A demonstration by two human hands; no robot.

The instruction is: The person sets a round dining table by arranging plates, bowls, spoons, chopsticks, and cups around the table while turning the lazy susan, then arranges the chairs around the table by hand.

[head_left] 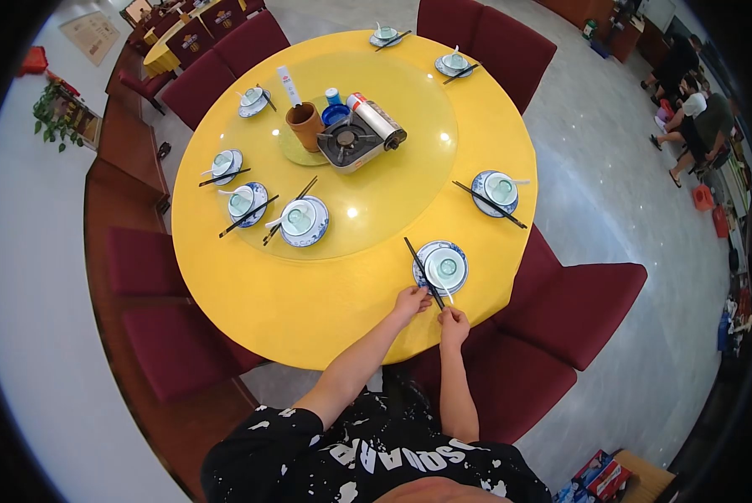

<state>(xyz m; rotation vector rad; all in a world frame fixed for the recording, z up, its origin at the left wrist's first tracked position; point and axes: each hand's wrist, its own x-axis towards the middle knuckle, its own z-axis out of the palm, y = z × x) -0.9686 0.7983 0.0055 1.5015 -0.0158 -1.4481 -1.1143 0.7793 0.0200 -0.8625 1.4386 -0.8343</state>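
Observation:
At the table's near right edge, a blue-and-white plate [464,272] carries a small bowl and a pale green glass cup [447,267]. A white spoon [446,289] points its handle toward me. Black chopsticks [418,257] slant across the plate's left side. My right hand [453,324] is closed on their near end. My left hand [412,303] is closed at the plate's lower left rim, its fingertips against the chopsticks; the exact contact is partly hidden.
Similar settings stand around the yellow-covered table [250,314], including one plate [484,184] at right. The glass turntable [392,220] bears a portable gas stove [351,141] and brown holder [304,126]. Maroon chairs [510,369] surround the table. People [696,117] are far right.

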